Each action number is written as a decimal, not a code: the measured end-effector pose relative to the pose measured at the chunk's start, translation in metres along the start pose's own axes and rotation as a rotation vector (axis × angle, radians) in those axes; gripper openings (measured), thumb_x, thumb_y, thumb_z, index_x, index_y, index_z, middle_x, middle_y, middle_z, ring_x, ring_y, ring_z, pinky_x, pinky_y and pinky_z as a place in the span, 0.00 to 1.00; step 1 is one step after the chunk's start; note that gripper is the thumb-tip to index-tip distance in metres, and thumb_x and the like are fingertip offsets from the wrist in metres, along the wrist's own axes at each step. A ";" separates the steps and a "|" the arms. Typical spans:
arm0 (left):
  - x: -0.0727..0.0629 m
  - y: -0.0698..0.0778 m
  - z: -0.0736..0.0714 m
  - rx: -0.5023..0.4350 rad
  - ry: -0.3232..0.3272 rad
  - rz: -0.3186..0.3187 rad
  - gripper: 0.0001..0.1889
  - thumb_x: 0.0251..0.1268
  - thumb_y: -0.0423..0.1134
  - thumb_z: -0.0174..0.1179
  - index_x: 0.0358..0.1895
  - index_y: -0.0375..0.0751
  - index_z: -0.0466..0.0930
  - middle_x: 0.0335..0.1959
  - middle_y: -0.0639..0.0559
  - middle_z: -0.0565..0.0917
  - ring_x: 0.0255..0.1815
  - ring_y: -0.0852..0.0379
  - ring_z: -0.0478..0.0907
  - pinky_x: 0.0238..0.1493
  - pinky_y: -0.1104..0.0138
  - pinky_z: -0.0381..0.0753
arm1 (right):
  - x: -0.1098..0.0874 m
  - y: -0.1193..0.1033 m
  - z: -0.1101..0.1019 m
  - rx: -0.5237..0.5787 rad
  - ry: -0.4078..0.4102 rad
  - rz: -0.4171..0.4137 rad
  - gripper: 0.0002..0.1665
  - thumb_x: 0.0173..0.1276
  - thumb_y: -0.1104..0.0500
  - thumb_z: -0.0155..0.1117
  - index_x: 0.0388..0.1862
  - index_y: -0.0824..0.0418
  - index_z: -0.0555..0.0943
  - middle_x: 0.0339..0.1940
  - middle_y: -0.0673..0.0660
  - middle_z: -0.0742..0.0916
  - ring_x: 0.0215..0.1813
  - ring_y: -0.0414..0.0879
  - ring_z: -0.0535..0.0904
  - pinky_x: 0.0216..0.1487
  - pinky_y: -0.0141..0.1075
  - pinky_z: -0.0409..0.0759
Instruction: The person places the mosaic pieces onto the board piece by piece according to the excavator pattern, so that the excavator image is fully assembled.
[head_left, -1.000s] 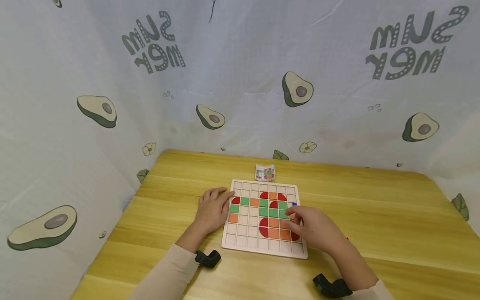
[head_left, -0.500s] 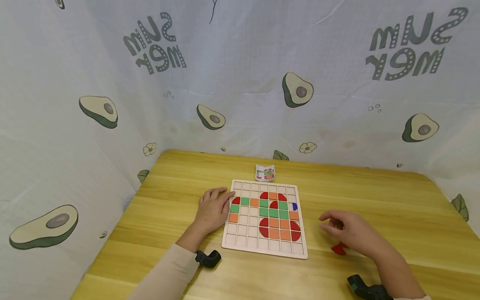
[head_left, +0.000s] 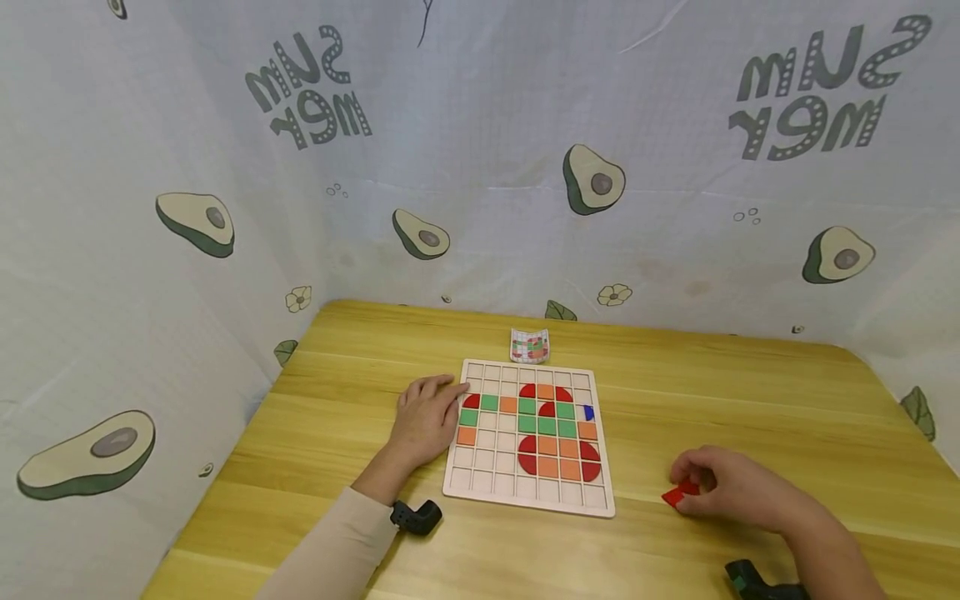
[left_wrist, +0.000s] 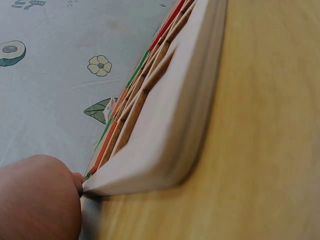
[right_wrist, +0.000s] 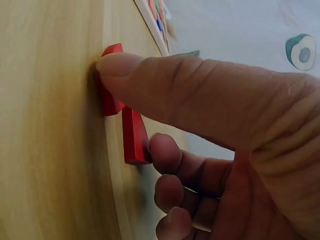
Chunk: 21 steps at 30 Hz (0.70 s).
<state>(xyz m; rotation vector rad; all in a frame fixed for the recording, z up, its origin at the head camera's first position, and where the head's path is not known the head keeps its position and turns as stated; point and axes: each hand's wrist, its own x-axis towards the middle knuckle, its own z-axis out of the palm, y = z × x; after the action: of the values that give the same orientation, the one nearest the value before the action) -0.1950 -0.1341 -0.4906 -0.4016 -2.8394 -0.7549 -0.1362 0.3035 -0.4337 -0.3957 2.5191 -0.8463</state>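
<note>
A light wooden grid board (head_left: 480,483) lies on the table, its cells partly filled with red, green and orange pieces. My left hand (head_left: 427,418) rests along the board's left edge with relaxed fingers, a fingertip over the rim. To the right of the board, my right hand (head_left: 738,487) pinches a red curved-edged piece (head_left: 672,497) down at the tabletop. In the right wrist view the thumb (right_wrist: 120,65) presses against that red piece (right_wrist: 110,104), and a second red piece (right_wrist: 134,137) lies right by the other fingertips.
A small curved card (head_left: 530,346) with a coloured grid pattern stands behind the board. One blue piece (head_left: 588,412) sits in the board's right column. Printed cloth (head_left: 480,167) hangs around the wooden table (head_left: 787,400).
My right hand has moved right, off the board, and down to the red pieces on the table, where it now pinches one. The left hand has stayed in place.
</note>
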 end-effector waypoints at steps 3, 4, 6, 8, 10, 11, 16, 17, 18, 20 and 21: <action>0.000 0.000 0.000 -0.001 0.003 0.000 0.19 0.80 0.42 0.49 0.67 0.54 0.80 0.71 0.46 0.75 0.73 0.37 0.65 0.72 0.40 0.61 | 0.001 -0.003 0.003 -0.024 0.017 -0.001 0.14 0.63 0.52 0.76 0.40 0.56 0.81 0.31 0.52 0.77 0.32 0.35 0.67 0.32 0.31 0.67; 0.000 0.000 0.000 -0.002 0.004 0.001 0.19 0.80 0.42 0.49 0.67 0.54 0.80 0.71 0.46 0.75 0.73 0.37 0.65 0.72 0.40 0.61 | 0.002 -0.004 0.004 -0.037 0.029 0.005 0.14 0.62 0.51 0.76 0.39 0.56 0.81 0.30 0.51 0.77 0.31 0.35 0.67 0.32 0.31 0.67; 0.000 0.000 0.000 -0.004 0.007 0.003 0.19 0.80 0.42 0.50 0.67 0.54 0.80 0.71 0.46 0.75 0.73 0.37 0.65 0.71 0.40 0.62 | 0.004 -0.007 0.008 -0.061 0.056 0.034 0.15 0.62 0.49 0.77 0.37 0.54 0.81 0.28 0.51 0.76 0.30 0.37 0.68 0.31 0.31 0.67; 0.000 0.000 0.000 -0.005 0.006 0.003 0.19 0.80 0.42 0.50 0.67 0.54 0.80 0.71 0.46 0.75 0.73 0.37 0.65 0.71 0.40 0.62 | 0.006 -0.010 0.010 -0.079 0.081 0.066 0.17 0.60 0.47 0.78 0.35 0.53 0.80 0.27 0.50 0.76 0.29 0.37 0.68 0.30 0.31 0.66; 0.000 0.000 0.000 -0.005 0.004 0.002 0.19 0.80 0.42 0.50 0.67 0.54 0.80 0.71 0.46 0.75 0.73 0.37 0.65 0.71 0.40 0.62 | 0.007 -0.011 0.012 -0.102 0.094 0.067 0.18 0.59 0.46 0.79 0.36 0.53 0.80 0.27 0.50 0.76 0.29 0.38 0.68 0.30 0.31 0.66; 0.000 0.000 0.000 -0.004 0.004 0.003 0.19 0.80 0.42 0.50 0.67 0.54 0.80 0.71 0.46 0.75 0.73 0.37 0.65 0.71 0.40 0.62 | 0.008 -0.011 0.012 -0.108 0.095 0.066 0.18 0.58 0.47 0.79 0.36 0.53 0.80 0.27 0.50 0.76 0.29 0.37 0.68 0.30 0.31 0.66; 0.000 0.000 0.001 0.003 0.008 0.007 0.19 0.80 0.42 0.50 0.67 0.54 0.80 0.71 0.46 0.75 0.73 0.38 0.65 0.70 0.40 0.62 | 0.007 -0.010 0.010 -0.128 0.086 0.020 0.16 0.58 0.50 0.79 0.37 0.54 0.81 0.27 0.50 0.76 0.29 0.35 0.68 0.31 0.31 0.67; 0.000 0.000 0.001 0.003 0.008 0.007 0.19 0.80 0.42 0.50 0.67 0.54 0.80 0.71 0.46 0.75 0.73 0.38 0.65 0.70 0.40 0.62 | 0.007 -0.011 0.010 -0.123 0.086 0.023 0.15 0.59 0.51 0.78 0.37 0.54 0.81 0.27 0.49 0.76 0.29 0.35 0.68 0.30 0.31 0.67; 0.000 0.000 0.001 0.002 0.007 0.006 0.19 0.80 0.42 0.50 0.67 0.54 0.80 0.71 0.46 0.75 0.73 0.37 0.65 0.71 0.40 0.62 | 0.007 -0.011 0.011 -0.120 0.089 0.026 0.14 0.60 0.51 0.78 0.37 0.54 0.81 0.27 0.49 0.76 0.28 0.35 0.68 0.30 0.31 0.67; 0.000 -0.001 0.001 0.001 0.004 0.004 0.19 0.80 0.42 0.50 0.67 0.54 0.80 0.71 0.46 0.75 0.73 0.37 0.65 0.71 0.40 0.62 | 0.008 -0.013 0.012 -0.109 0.094 0.034 0.13 0.61 0.51 0.77 0.37 0.54 0.81 0.26 0.49 0.76 0.27 0.35 0.68 0.30 0.31 0.67; 0.000 -0.001 0.000 0.002 0.003 0.003 0.19 0.80 0.42 0.50 0.67 0.54 0.80 0.71 0.46 0.75 0.73 0.37 0.65 0.70 0.40 0.62 | 0.009 -0.015 0.013 -0.108 0.101 0.041 0.13 0.62 0.51 0.76 0.37 0.54 0.82 0.26 0.49 0.76 0.27 0.35 0.68 0.29 0.31 0.66</action>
<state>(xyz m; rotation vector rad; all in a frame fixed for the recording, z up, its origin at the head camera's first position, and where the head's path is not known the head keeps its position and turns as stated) -0.1955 -0.1344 -0.4913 -0.4048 -2.8361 -0.7513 -0.1355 0.2819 -0.4366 -0.3428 2.6643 -0.7343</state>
